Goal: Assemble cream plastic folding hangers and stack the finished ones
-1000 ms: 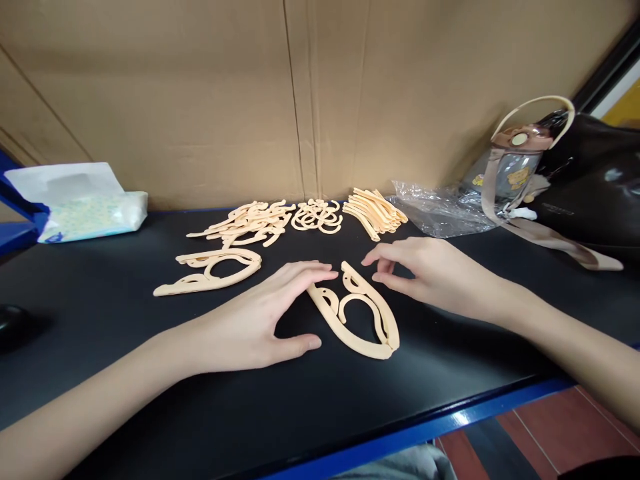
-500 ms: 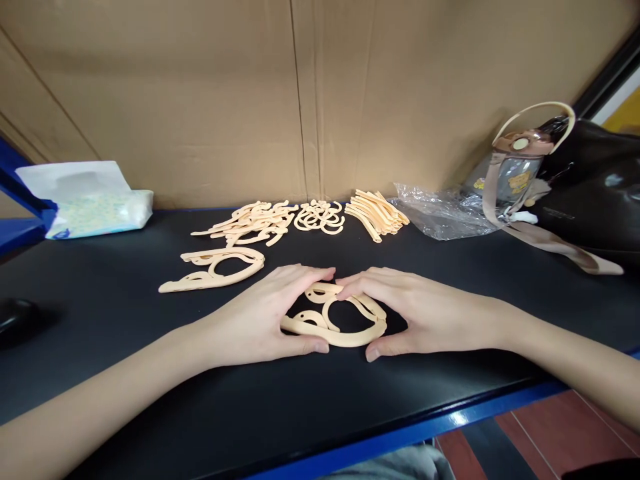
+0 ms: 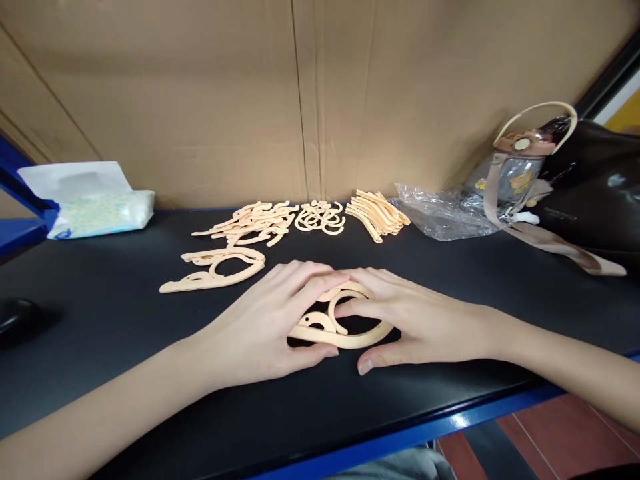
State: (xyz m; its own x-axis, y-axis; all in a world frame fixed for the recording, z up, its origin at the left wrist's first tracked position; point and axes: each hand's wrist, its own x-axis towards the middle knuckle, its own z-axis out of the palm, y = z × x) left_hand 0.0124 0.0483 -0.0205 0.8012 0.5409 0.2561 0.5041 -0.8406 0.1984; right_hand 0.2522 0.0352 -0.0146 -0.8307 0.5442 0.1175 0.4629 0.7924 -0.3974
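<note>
A beige plastic folding hanger point(image 3: 350, 341) lies folded on the black tabletop between my hands. My left hand point(image 3: 280, 320) is closed around its left end, thumb along the near side and fingers over the far side. My right hand point(image 3: 410, 317) curls over the right end. Its index finger reaches into the round opening, its thumb rests close to the near edge, and its other fingers are at the far arm, partly hidden. The fingertips of both hands meet at the back. Left of them lies a second folded hanger point(image 3: 240, 272), untouched.
Along the back are piles of beige hanger arms point(image 3: 260, 221), curved hooks point(image 3: 320, 217) and straight pieces point(image 3: 377, 215). A clear plastic bag point(image 3: 445, 217), a strapped bottle point(image 3: 515, 173) and a black bag point(image 3: 595, 193) stand right. A tissue pack point(image 3: 100, 210) and black mouse point(image 3: 17, 320) are left.
The hanger has shifted slightly right. My left fingers have slid right along its far side, and my right index finger has moved down into the opening.
</note>
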